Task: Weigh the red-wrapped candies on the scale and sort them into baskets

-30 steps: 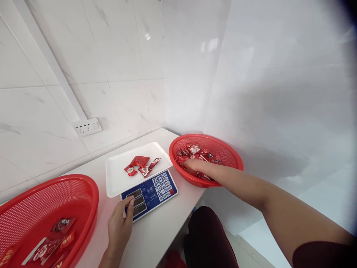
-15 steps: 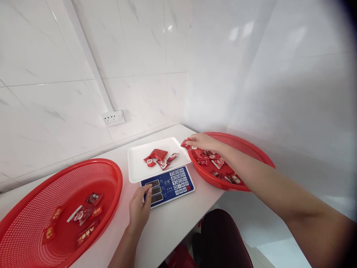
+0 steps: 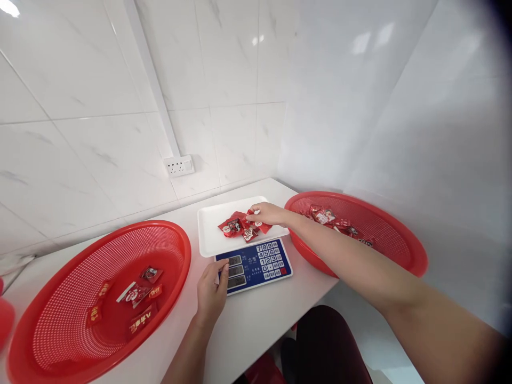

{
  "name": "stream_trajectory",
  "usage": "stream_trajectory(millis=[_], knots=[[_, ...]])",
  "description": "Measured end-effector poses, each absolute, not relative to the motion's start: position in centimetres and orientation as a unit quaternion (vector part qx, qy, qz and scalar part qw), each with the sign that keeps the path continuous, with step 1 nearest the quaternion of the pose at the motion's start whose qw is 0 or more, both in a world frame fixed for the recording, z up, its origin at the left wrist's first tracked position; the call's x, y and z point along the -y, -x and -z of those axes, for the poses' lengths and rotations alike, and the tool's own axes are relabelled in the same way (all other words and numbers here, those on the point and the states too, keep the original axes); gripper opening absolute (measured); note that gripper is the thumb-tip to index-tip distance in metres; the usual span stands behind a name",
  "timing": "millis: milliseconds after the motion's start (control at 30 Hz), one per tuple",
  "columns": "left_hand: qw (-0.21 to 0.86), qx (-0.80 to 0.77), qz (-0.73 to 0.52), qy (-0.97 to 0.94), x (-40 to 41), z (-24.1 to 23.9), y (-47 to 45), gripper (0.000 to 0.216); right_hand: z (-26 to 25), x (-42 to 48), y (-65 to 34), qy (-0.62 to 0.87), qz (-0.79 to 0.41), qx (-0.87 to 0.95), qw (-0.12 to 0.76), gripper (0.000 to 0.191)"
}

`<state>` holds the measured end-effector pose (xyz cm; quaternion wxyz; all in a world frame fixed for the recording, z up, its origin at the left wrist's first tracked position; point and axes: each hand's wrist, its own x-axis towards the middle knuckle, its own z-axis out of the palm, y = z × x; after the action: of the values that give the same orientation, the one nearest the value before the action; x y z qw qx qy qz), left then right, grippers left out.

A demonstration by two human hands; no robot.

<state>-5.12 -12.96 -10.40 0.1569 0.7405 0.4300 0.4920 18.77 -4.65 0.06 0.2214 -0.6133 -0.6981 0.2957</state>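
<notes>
A white and blue electronic scale [image 3: 256, 262] stands on the white counter between two red baskets. Its white tray [image 3: 214, 240] carries a small heap of red candy packets [image 3: 236, 226]. My right hand [image 3: 269, 213] reaches over the tray's right side, fingers pinched on red candy packets right at the heap. My left hand [image 3: 212, 292] rests at the scale's front left corner, its fingers stretched out against the display panel. The right red basket [image 3: 384, 240] holds several more red packets [image 3: 326, 216].
The large left red basket [image 3: 80, 298] holds several red packets [image 3: 136, 296]. A wall socket [image 3: 178, 165] is on the tiled wall behind the scale. Walls close off the corner at the back and right. My dark-clothed lap [image 3: 320, 341] shows below the counter edge.
My right hand left the right basket with red packets and moved left onto the scale tray. The view swung left. My left hand stayed at the scale.
</notes>
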Motion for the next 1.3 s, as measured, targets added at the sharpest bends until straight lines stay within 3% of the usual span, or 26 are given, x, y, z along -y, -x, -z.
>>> stream_trajectory(millis=[233, 467, 633, 733, 933, 1167, 1300], knots=[[0.164, -0.421, -0.494, -0.743, 13.1, 10.3, 4.9, 0.021, 0.2, 3.8, -20.7, 0.682, -0.117, 0.709, 0.135, 0.029], [0.169, -0.420, -0.493, -0.743, 13.2, 10.3, 5.0, 0.021, 0.9, 3.3, -19.8, 0.690, -0.105, 0.704, 0.133, 0.045], [0.169, -0.420, -0.494, -0.742, 13.1, 10.5, 5.0, 0.022, 1.0, 3.2, -16.8, 0.590, -0.130, 0.791, 0.099, 0.037], [0.169, -0.422, -0.492, -0.742, 13.1, 10.5, 5.0, 0.021, 1.0, 2.8, -16.1, 0.612, -0.130, 0.777, 0.072, 0.036], [0.172, -0.425, -0.490, -0.741, 13.1, 10.3, 5.1, 0.020, 1.1, 2.5, -16.6, 0.608, -0.130, 0.776, 0.102, 0.039], [0.174, -0.424, -0.491, -0.740, 13.2, 10.4, 5.0, 0.021, 1.2, 3.5, -17.1, 0.557, -0.169, 0.807, 0.100, 0.025], [0.170, -0.425, -0.495, -0.739, 13.2, 10.5, 5.0, 0.021, 0.1, 4.4, -19.4, 0.592, -0.165, 0.757, 0.221, 0.028]])
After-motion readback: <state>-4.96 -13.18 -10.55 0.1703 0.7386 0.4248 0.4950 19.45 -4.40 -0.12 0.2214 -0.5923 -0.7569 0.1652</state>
